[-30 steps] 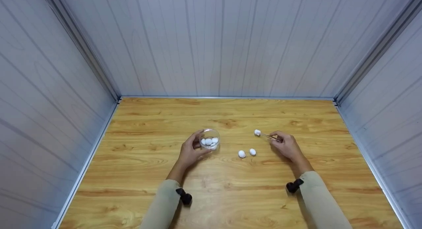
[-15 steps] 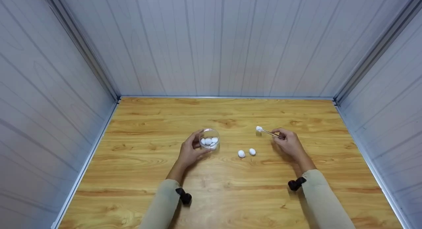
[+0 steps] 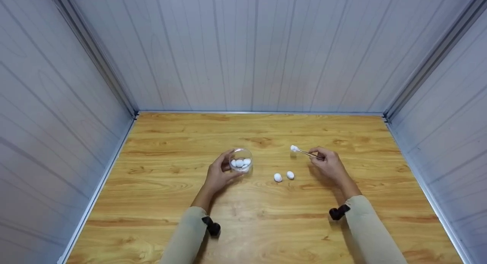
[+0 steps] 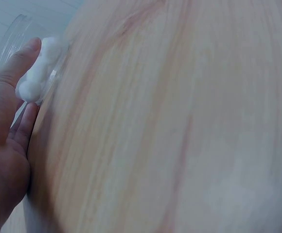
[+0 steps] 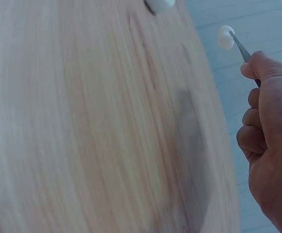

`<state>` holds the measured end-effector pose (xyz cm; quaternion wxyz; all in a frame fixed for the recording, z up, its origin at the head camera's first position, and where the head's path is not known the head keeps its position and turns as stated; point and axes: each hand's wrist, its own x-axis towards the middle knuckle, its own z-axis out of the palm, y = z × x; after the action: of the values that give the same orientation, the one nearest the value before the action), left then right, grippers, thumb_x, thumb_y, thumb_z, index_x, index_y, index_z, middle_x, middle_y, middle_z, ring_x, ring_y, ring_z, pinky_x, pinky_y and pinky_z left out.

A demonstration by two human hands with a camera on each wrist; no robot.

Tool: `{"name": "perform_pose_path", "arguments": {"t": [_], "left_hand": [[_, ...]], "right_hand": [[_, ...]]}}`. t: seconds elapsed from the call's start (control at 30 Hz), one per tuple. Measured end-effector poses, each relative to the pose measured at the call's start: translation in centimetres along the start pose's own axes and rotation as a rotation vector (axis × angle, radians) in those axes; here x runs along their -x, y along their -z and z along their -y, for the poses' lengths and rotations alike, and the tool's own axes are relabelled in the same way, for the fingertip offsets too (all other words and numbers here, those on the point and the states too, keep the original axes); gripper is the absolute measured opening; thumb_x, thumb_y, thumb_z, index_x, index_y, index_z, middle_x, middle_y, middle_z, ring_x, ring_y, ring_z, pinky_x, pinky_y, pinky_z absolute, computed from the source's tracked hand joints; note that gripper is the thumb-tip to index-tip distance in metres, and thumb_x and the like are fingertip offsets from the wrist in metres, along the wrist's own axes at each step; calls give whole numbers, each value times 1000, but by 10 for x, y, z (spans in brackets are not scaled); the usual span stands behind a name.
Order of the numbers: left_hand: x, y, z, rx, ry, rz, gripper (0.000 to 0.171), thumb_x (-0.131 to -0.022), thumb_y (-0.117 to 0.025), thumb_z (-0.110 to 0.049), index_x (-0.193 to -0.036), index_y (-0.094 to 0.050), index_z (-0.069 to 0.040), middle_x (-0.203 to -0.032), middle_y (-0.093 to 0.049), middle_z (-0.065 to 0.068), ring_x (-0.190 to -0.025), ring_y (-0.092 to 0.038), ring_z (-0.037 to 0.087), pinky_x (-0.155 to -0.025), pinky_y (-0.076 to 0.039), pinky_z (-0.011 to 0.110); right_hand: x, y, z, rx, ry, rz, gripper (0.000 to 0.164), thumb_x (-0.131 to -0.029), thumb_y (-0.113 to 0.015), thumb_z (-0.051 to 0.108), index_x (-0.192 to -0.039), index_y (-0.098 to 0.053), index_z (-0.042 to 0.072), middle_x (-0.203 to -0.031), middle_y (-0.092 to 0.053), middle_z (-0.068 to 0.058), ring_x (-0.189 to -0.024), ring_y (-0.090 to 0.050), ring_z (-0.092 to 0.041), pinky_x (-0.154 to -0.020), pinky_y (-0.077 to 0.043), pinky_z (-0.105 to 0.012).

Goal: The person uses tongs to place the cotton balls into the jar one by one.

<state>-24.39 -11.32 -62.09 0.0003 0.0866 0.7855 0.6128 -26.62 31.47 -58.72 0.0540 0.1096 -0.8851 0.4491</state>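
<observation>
My left hand [image 3: 218, 176] holds a clear round cup [image 3: 241, 150] on the table, thumb on the near side and fingers behind. Several white cotton balls [image 4: 30, 91] lie inside, seen through its wall in the left wrist view. With thumb and fingers, my right hand [image 3: 330, 166] pinches a pair of metal tweezers [image 5: 241, 47] that points left. Their tips grip another cotton ball [image 5: 224, 38], raised over the table with its shadow below. Two more cotton balls, a nearer one [image 3: 278, 177] and one beside it [image 3: 290, 175], rest between the hands.
The wood-grain table [image 3: 182, 134] is enclosed by a pale back wall [image 3: 243, 51], a left wall [image 3: 57, 115] and a right wall [image 3: 449, 115]. A dark camera [image 3: 214, 229] sits on the left wrist, another camera [image 3: 338, 212] on the right.
My right hand has raised the cotton ball off the table with the tweezers, then shifted slightly left toward the cup. The left hand and the two loose cotton balls stay put.
</observation>
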Motion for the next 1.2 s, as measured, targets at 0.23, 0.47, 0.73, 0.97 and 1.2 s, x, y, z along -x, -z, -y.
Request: {"name": "perform_pose_path", "arguments": {"t": [0.23,0.47,0.73,0.97,1.2], "left_hand": [[0,1,1,3,11,7,87,-89,-96,-7,-166,-56,-14,-149,-70,21,-131,-74,36,-108,-65,28],[0,1,3,3,-12,8,85,-90,-96,-6,-165,-56,-10,-150,-69,24,-132,-73,39,-110,-66,35],[0,1,2,13,-14,2,85,-89,-95,-5,-165,-56,-10,-152,-68,24,-132,-74,41,-111,-66,37],[0,2,1,14,3,7,86,-89,-96,-5,-165,-56,-13,-154,-68,21,-133,-74,37,-108,-65,28],[1,1,0,2,-20,6,85,-89,-96,-6,-165,-56,-11,-152,-69,24,-130,-75,40,-109,-67,36]], "right_hand": [[-4,-4,9,-16,37,-2,15,-105,-75,1,-118,-81,0,-76,-56,0,-67,-46,-4,-64,-39,-21],[-8,-9,16,-31,61,-1,16,-103,-75,-2,-118,-81,-1,-74,-54,4,-64,-44,-1,-62,-39,-19],[-10,-14,24,-71,53,-6,15,-103,-75,-2,-116,-82,0,-75,-54,2,-65,-45,-2,-60,-38,-18],[-13,-18,29,-62,85,-12,16,-101,-76,-4,-115,-82,1,-74,-54,3,-66,-45,-1,-62,-38,-19],[-15,-21,36,-40,120,-5,16,-101,-75,-4,-114,-83,2,-73,-55,-1,-64,-43,-2,-60,-36,-19]]}}
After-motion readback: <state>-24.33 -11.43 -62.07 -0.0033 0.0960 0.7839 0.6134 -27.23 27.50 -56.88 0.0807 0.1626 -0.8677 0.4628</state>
